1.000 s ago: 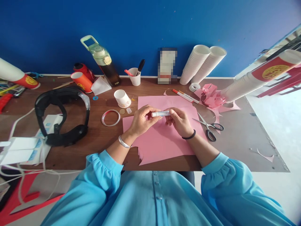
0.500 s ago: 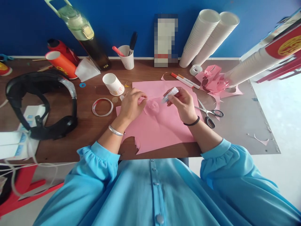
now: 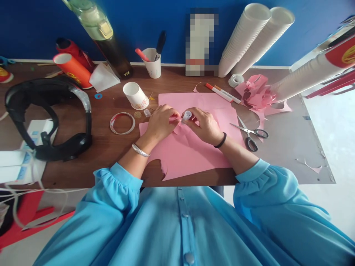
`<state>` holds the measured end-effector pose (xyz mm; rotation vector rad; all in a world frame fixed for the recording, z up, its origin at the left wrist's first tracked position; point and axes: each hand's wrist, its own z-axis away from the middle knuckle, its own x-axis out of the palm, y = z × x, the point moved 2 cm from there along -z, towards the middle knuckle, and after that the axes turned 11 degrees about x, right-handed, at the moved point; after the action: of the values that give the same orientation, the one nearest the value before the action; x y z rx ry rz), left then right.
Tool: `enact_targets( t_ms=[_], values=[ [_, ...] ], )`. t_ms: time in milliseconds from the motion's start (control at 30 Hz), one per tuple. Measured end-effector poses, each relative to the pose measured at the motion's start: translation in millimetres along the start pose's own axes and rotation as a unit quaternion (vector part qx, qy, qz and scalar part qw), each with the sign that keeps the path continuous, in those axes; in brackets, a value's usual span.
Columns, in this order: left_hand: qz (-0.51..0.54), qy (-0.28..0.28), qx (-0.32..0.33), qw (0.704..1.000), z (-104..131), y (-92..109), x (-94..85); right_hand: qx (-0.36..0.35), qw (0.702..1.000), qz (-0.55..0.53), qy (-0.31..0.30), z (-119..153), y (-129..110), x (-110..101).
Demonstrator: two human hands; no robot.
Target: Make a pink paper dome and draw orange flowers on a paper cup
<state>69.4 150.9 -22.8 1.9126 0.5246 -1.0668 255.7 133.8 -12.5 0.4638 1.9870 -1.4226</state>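
Note:
My left hand [image 3: 163, 123] pinches a pink paper cutout [image 3: 177, 128] above several sheets of pink paper [image 3: 194, 153]. Close beside it, my right hand [image 3: 205, 125] grips a small white glue stick [image 3: 187, 115], its round end facing up. The glue stick's lower end is at the cutout's edge; whether it touches is hidden by my fingers. A small clear cap [image 3: 147, 113] lies to the left of the paper, near my left hand. Scissors [image 3: 251, 132] with black handles lie open to the right of my right wrist.
A white paper cup [image 3: 135, 96] and a tape roll [image 3: 122, 123] stand left of the paper. Markers [image 3: 223, 93], crumpled pink scraps [image 3: 257, 92] and tall cup stacks [image 3: 245, 40] are at the back right. A black headset [image 3: 48, 120] sits at the left, a bottle [image 3: 111, 48] behind.
My right hand has moved left and tipped the glue stick upright, bringing it to my left hand. The pink cutout is now lifted in my left fingers. The view has shifted slightly.

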Motion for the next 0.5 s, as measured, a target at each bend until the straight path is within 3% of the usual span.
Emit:
enact_targets(
  t_ms=[500],
  values=[
    [0.009,0.009,-0.005,1.0,-0.8,-0.7,0.7,-0.038,0.998,0.031,-0.039,-5.0,-0.4,-2.1]
  ],
)
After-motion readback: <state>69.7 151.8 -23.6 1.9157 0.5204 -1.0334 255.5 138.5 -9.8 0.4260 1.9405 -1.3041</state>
